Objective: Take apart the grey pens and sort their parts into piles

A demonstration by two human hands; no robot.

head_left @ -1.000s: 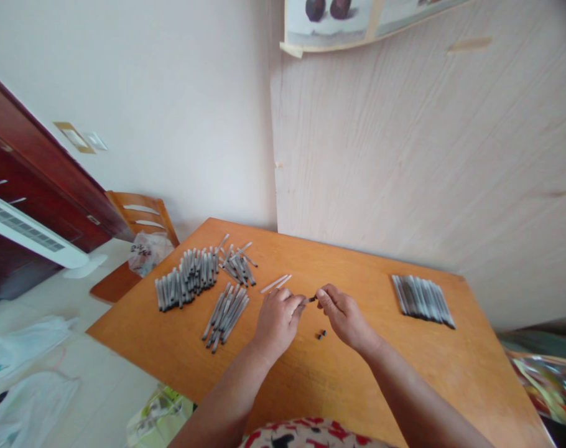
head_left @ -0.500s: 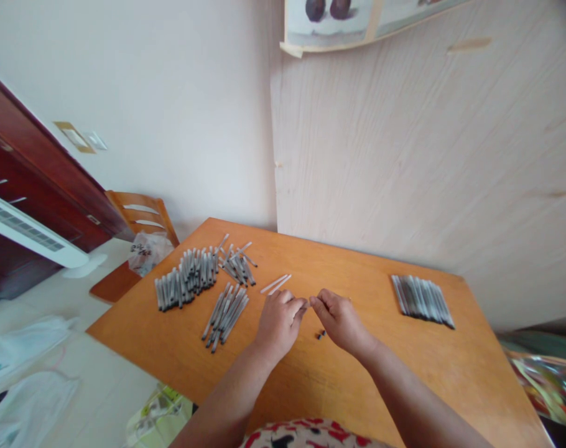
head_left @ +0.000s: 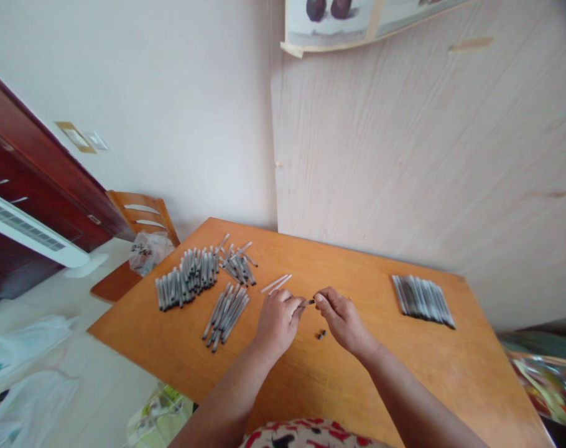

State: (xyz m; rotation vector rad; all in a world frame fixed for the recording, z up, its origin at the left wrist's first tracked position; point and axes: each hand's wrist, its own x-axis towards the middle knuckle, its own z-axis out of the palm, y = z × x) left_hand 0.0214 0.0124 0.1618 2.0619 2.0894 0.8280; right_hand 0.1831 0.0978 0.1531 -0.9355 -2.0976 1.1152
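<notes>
My left hand [head_left: 282, 314] is closed, with a pen [head_left: 310, 302] pinched at its fingertips. Only the pen's short dark end shows, pointing right; the rest is hidden by the hand. The fingers of my right hand [head_left: 338, 311] are pinched together at that dark end; I cannot tell how much they cover. Below the hands lie a few small dark pen caps or plugs [head_left: 321, 334]. Two thin white sticks [head_left: 276, 284] rest just beyond my left hand. Nearest on the left is a pile of clear pens with dark ends [head_left: 224, 316].
A larger pile of pens [head_left: 187, 278] and a smaller loose one [head_left: 237, 264] lie at the table's left. A neat row of pens [head_left: 423, 298] is at the right. Behind the wooden table [head_left: 357, 386] stands a wall; a chair [head_left: 143, 214] stands beyond its left edge.
My right hand has shifted slightly right, and its fingertips have drawn away from my left hand's. The pen's dark end now shows between them. My left hand has hardly moved.
</notes>
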